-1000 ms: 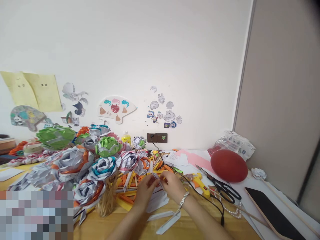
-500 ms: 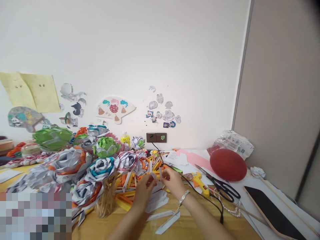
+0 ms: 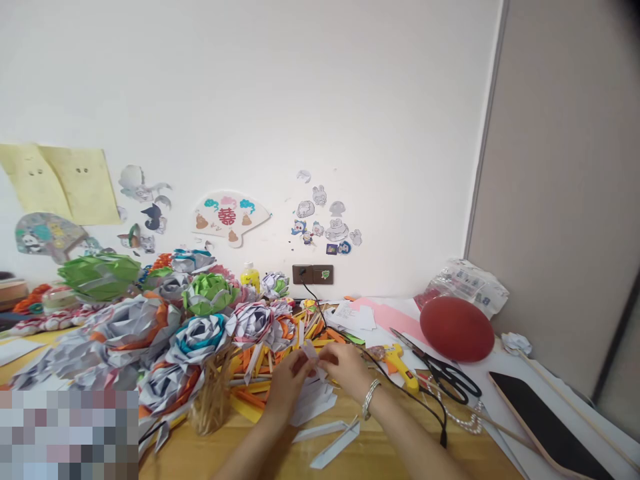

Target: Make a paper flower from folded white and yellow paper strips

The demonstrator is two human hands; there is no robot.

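Soft light covers the wall [image 3: 250,100], with pixelation lower left, darkness top right.

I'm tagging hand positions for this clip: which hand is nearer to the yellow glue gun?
Right. The right hand is to the left of the yellow glue gun, not touching it; the left hand is farther left, beyond the right hand.

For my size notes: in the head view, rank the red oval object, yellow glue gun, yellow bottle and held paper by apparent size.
Red oval object
Yellow glue gun
Yellow bottle and held paper: not ranked; fingers partly hide the paper.
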